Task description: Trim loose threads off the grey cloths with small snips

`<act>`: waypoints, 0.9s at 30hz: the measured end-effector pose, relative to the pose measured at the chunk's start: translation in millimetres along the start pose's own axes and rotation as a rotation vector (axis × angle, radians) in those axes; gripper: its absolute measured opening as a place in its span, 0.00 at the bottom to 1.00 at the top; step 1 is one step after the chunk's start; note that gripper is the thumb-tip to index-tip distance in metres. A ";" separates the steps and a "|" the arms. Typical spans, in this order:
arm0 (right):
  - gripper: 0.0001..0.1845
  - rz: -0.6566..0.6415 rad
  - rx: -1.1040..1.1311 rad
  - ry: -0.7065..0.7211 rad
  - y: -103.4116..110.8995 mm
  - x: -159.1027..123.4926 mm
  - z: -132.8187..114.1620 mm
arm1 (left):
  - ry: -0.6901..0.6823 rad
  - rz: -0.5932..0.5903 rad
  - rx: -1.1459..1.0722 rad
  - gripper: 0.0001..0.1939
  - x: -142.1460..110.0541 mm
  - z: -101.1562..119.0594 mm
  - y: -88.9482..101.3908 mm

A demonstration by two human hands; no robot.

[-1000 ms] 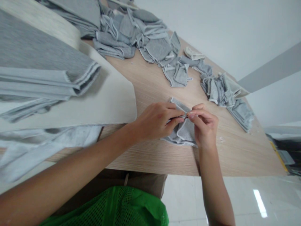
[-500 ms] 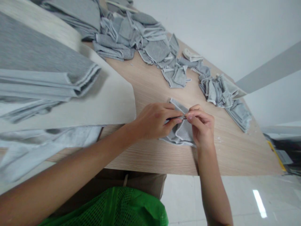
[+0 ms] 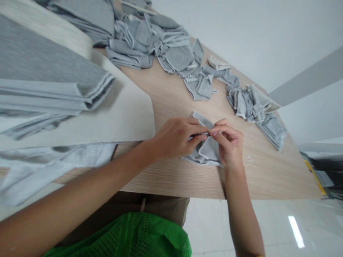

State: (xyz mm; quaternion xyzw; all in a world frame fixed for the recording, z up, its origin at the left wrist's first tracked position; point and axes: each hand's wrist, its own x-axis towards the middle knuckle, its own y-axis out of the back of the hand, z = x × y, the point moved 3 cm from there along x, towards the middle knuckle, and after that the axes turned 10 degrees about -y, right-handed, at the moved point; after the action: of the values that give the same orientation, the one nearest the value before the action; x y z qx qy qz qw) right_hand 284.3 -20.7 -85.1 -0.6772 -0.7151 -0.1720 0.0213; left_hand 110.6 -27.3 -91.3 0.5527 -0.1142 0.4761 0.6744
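Note:
My left hand (image 3: 179, 137) is closed, with a thin dark tool (image 3: 198, 134) pinched between thumb and fingers. The tool's exact kind is mostly hidden by the hand. My right hand (image 3: 230, 144) is closed too, its thumb and fingertips pressed together right at the tool's tip; whatever they pinch is too small to make out. Below both hands a small grey fabric piece (image 3: 211, 151) with pale stitched edges lies on the wooden table (image 3: 171, 178). The hands cover part of this cloth.
Along the table's far side lie heaped grey cloth pieces (image 3: 179, 57) and a folded stack (image 3: 272, 131). On the left, large folded grey fabric (image 3: 53, 60) rests on a white board (image 3: 131, 117). A green mesh garment (image 3: 150, 235) shows at the near edge.
My right hand has shifted very slightly left, and its fingertips have moved a little along the tool's tip. My left hand and the cloth look almost unchanged.

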 end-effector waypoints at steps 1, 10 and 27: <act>0.02 0.001 0.001 -0.004 0.0 0.1 0.1 | -0.001 -0.005 0.003 0.12 -0.2 0.1 0.0; 0.03 -0.036 0.064 -0.031 0.8 0.5 1.5 | -0.001 0.018 -0.035 0.12 -0.4 -0.9 1.8; 0.04 -0.064 0.072 -0.016 0.7 1.1 2.4 | -0.020 0.030 -0.038 0.12 -0.6 -1.1 -1.7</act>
State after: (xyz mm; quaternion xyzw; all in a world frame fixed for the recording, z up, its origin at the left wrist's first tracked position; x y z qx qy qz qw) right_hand 285.4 -19.0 -86.9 -0.6542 -0.7422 -0.1414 0.0345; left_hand 111.1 -26.5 -93.2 0.5427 -0.1381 0.4785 0.6764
